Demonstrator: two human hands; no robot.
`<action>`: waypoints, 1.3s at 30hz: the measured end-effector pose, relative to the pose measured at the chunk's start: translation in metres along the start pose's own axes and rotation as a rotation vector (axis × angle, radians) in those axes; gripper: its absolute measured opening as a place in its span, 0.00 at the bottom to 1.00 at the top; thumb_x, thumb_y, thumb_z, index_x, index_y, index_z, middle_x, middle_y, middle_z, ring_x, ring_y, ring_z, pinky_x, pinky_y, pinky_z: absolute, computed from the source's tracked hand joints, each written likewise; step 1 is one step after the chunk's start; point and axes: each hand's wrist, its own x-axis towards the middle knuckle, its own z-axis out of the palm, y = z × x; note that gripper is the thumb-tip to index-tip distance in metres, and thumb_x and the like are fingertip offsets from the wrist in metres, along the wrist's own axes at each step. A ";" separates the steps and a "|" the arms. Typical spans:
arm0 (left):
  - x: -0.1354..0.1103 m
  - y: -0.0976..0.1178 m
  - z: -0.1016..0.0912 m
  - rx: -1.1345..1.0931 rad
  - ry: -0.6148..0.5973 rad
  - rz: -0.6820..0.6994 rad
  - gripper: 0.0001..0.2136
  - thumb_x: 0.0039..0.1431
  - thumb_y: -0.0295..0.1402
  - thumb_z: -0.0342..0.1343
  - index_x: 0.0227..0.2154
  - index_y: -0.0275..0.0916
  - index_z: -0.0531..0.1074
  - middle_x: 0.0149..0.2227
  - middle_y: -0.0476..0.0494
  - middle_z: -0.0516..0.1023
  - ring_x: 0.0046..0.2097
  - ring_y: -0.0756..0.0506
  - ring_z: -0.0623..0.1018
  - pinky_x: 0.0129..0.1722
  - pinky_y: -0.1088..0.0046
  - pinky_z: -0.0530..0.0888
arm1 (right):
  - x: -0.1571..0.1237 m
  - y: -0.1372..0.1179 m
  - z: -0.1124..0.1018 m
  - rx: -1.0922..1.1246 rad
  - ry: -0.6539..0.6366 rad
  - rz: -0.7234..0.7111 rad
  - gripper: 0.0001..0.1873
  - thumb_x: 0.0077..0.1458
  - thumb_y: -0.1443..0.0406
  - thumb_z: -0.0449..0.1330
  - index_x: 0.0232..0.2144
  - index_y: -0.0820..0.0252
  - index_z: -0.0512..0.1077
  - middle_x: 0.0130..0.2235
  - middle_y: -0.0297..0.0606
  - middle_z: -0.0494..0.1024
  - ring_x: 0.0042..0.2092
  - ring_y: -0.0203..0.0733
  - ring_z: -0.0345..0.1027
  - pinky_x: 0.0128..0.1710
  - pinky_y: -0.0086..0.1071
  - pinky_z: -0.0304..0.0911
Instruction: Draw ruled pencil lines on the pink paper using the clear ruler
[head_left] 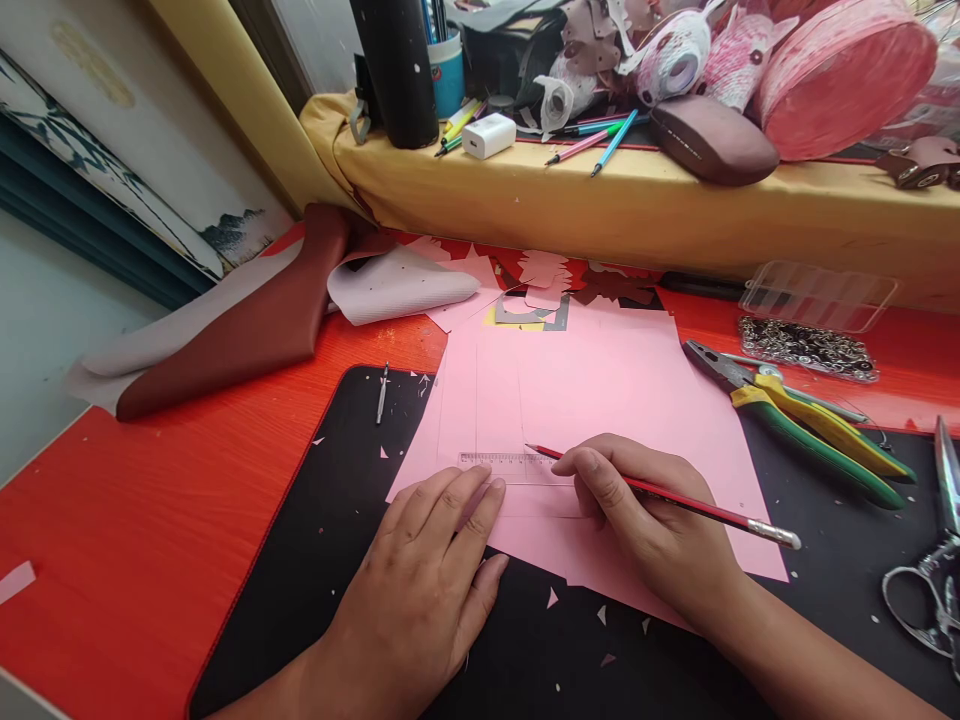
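Note:
A pink paper sheet (pixel 585 390) lies on a black mat (pixel 315 540) on the red table. A clear ruler (pixel 504 462) rests across the sheet. My left hand (pixel 424 570) lies flat, fingers stretched out, with the fingertips pressing on the ruler and the paper. My right hand (pixel 645 515) is closed around a red pencil (pixel 697 508); the pencil's tip touches the paper at the ruler's upper edge, near the right end. Faint pencil lines run across the sheet.
Yellow-and-green pliers (pixel 810 420) and scissors (pixel 937 560) lie right of the sheet. A small blade tool (pixel 382 392) sits at the mat's upper left. Brown leather (pixel 240 330) lies folded at left. A clear box (pixel 817 295), metal rings (pixel 806 347) and a cluttered yellow shelf (pixel 600 200) are behind.

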 end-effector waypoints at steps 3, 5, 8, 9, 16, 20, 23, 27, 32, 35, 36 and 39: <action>0.000 0.000 0.000 0.002 0.004 0.005 0.19 0.80 0.30 0.48 0.67 0.31 0.72 0.65 0.34 0.77 0.66 0.35 0.72 0.68 0.54 0.63 | 0.000 0.000 0.001 0.000 0.001 -0.006 0.17 0.77 0.62 0.58 0.36 0.58 0.82 0.24 0.30 0.76 0.25 0.34 0.70 0.28 0.28 0.67; 0.000 0.000 0.000 0.004 0.004 0.006 0.19 0.80 0.31 0.48 0.67 0.31 0.72 0.65 0.34 0.77 0.66 0.35 0.72 0.68 0.54 0.63 | 0.000 0.000 0.001 -0.001 0.001 -0.009 0.17 0.77 0.62 0.58 0.36 0.58 0.83 0.24 0.30 0.76 0.25 0.35 0.70 0.28 0.28 0.67; 0.000 0.000 0.000 0.006 0.001 0.009 0.19 0.81 0.31 0.48 0.67 0.31 0.72 0.65 0.34 0.77 0.66 0.35 0.71 0.68 0.54 0.63 | 0.000 0.001 0.000 -0.006 -0.001 -0.008 0.17 0.77 0.62 0.58 0.36 0.58 0.82 0.24 0.31 0.76 0.25 0.35 0.70 0.28 0.29 0.66; 0.001 0.000 0.000 0.006 -0.001 0.011 0.19 0.81 0.31 0.48 0.67 0.31 0.72 0.65 0.34 0.77 0.66 0.35 0.71 0.67 0.54 0.63 | 0.000 0.001 0.000 -0.006 -0.001 -0.008 0.17 0.77 0.62 0.58 0.36 0.58 0.83 0.24 0.31 0.76 0.25 0.35 0.70 0.28 0.29 0.67; 0.001 0.000 0.000 0.013 0.004 0.006 0.19 0.80 0.31 0.48 0.67 0.32 0.72 0.65 0.34 0.78 0.65 0.35 0.72 0.67 0.54 0.64 | 0.001 0.002 0.000 -0.004 -0.004 -0.007 0.17 0.77 0.62 0.58 0.36 0.58 0.83 0.24 0.30 0.76 0.25 0.35 0.70 0.28 0.29 0.67; 0.000 0.000 0.000 0.024 -0.002 0.007 0.19 0.80 0.30 0.48 0.67 0.32 0.71 0.65 0.34 0.78 0.66 0.34 0.72 0.66 0.53 0.65 | 0.000 0.000 0.000 -0.009 -0.005 -0.010 0.17 0.77 0.62 0.58 0.35 0.58 0.82 0.24 0.30 0.76 0.25 0.35 0.70 0.29 0.28 0.67; 0.000 0.000 0.000 0.032 -0.012 0.010 0.19 0.81 0.31 0.47 0.67 0.33 0.71 0.65 0.34 0.78 0.66 0.35 0.72 0.66 0.53 0.65 | 0.001 -0.001 0.000 -0.011 -0.008 -0.007 0.17 0.77 0.62 0.58 0.35 0.58 0.82 0.24 0.30 0.75 0.25 0.35 0.70 0.28 0.29 0.66; 0.000 0.000 0.000 0.032 -0.013 0.007 0.19 0.80 0.30 0.47 0.67 0.33 0.70 0.65 0.34 0.78 0.65 0.34 0.72 0.65 0.52 0.66 | 0.001 -0.001 -0.001 -0.009 -0.011 -0.006 0.18 0.77 0.61 0.58 0.35 0.58 0.82 0.24 0.31 0.76 0.25 0.36 0.70 0.28 0.29 0.66; 0.000 0.000 -0.001 0.036 -0.011 0.009 0.19 0.80 0.30 0.47 0.67 0.32 0.70 0.65 0.33 0.77 0.65 0.34 0.73 0.66 0.52 0.66 | 0.002 0.000 -0.001 -0.016 -0.015 -0.001 0.18 0.77 0.61 0.58 0.35 0.58 0.82 0.24 0.31 0.77 0.25 0.36 0.70 0.29 0.30 0.67; 0.000 0.000 0.000 0.036 -0.012 0.008 0.20 0.80 0.30 0.47 0.68 0.32 0.70 0.65 0.33 0.77 0.65 0.34 0.73 0.66 0.52 0.66 | 0.001 0.000 -0.001 -0.018 -0.018 0.000 0.18 0.77 0.61 0.58 0.35 0.58 0.82 0.25 0.32 0.77 0.25 0.36 0.70 0.29 0.30 0.67; 0.000 0.000 0.000 0.036 -0.011 0.007 0.20 0.80 0.31 0.47 0.68 0.32 0.70 0.65 0.33 0.78 0.65 0.34 0.73 0.66 0.52 0.66 | 0.001 0.000 -0.001 -0.018 -0.019 0.001 0.18 0.77 0.61 0.58 0.35 0.58 0.82 0.25 0.32 0.77 0.25 0.36 0.70 0.29 0.30 0.67; 0.001 0.000 0.000 0.040 -0.006 0.007 0.20 0.80 0.31 0.48 0.68 0.32 0.71 0.65 0.34 0.78 0.65 0.34 0.73 0.66 0.52 0.66 | 0.000 -0.001 -0.001 -0.023 -0.024 0.007 0.18 0.77 0.60 0.58 0.35 0.58 0.82 0.25 0.33 0.78 0.25 0.37 0.71 0.29 0.31 0.67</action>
